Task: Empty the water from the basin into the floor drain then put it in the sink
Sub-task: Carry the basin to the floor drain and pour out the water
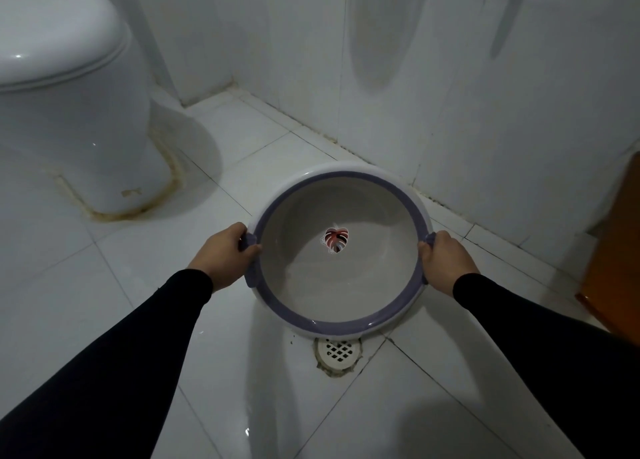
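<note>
A round white basin (304,285) with a purple rim and a leaf picture on its bottom is held above the tiled floor. My left hand (225,254) grips the rim's left handle and my right hand (446,261) grips the right handle. The basin looks tilted toward me, its near edge just over the round white floor drain (337,351). A wet sheen runs on the floor around and below the drain. I cannot tell whether water is in the basin. No sink is in view.
A white toilet (69,112) stands at the left. White tiled walls (485,112) meet the floor behind the basin. An orange-brown wooden piece (613,250) stands at the right edge. White floor tiles (104,285) spread around my arms.
</note>
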### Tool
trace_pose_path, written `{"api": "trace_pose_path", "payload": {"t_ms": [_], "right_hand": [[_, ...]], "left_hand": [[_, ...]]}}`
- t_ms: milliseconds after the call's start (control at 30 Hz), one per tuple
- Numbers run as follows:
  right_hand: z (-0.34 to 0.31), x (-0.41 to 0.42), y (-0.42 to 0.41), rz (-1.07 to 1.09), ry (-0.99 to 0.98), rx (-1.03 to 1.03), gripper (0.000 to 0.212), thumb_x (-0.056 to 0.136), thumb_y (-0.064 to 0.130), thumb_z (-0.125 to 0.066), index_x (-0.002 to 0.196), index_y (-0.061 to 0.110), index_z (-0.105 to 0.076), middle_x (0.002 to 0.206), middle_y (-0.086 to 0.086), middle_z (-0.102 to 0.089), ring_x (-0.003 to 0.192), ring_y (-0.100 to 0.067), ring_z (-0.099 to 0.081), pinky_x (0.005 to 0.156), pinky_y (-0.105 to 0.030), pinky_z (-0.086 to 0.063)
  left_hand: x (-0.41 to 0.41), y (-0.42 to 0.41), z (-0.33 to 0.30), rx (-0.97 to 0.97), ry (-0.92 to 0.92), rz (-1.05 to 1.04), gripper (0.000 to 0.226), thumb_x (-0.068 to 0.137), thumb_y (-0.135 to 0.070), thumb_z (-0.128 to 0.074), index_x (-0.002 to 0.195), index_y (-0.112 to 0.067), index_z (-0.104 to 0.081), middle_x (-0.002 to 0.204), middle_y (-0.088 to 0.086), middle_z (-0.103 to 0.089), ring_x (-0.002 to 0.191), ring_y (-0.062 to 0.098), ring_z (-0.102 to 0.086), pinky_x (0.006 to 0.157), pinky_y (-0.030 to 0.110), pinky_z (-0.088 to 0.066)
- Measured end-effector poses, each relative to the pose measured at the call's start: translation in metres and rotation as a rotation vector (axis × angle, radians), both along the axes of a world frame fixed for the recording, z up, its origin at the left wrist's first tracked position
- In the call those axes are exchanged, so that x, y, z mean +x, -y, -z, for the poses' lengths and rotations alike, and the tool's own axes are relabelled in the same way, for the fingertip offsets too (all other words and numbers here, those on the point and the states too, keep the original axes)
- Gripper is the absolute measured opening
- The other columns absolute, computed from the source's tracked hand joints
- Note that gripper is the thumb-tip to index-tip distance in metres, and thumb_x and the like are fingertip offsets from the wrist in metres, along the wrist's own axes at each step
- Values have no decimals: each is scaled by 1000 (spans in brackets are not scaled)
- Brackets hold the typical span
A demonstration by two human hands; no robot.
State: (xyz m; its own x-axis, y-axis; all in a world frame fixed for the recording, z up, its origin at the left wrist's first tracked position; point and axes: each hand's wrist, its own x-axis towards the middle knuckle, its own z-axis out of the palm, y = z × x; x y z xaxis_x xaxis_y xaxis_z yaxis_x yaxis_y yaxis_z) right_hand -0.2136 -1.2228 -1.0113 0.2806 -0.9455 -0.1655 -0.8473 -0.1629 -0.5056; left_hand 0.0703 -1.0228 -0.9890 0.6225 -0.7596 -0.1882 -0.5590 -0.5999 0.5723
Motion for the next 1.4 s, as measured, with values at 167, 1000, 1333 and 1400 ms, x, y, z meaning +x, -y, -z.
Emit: {"api": "trace_pose_path", "payload": {"t_ms": [167, 1000, 1333, 1400], "right_hand": [[1, -7, -1, -55, 26, -3, 36, 97, 29, -42, 115, -2, -50, 112, -22, -61, 99, -32, -59, 73, -25, -39], [-2, -26, -8, -212, -10, -7, 31, 96, 35, -45, 107, 7, -52, 100, -12, -63, 83, -21, -53, 69, -27, -39], [0, -35, -12, -279, -71, -20, 25, 96, 38, -43, 97, 13, -48, 85, -1, -55, 75, -19, -52, 61, -27, -35], [-1, -35, -12, -282, -71, -29, 23, 96, 38, -43, 94, 16, -46, 85, -1, -56, 74, -19, -52, 57, -27, -34]], "left_hand": [[0, -3, -2, -6, -3, 7, 23, 90, -31, -59, 83, -12, -51, 85, 12, -61, 81, 32, -62, 77, 51, -57], [6, -18, -7, 15, 41, 91, 32, 86, -32, -65, 74, -10, -45, 80, 15, -61, 79, 36, -62, 74, 49, -53], [10, -23, -5, 33, 77, 121, 34, 85, -34, -67, 77, -6, -48, 79, 15, -62, 77, 33, -61, 69, 44, -50], [10, -23, -4, 33, 81, 121, 35, 84, -34, -68, 76, -7, -48, 77, 14, -62, 74, 32, -60, 67, 42, -49]]}}
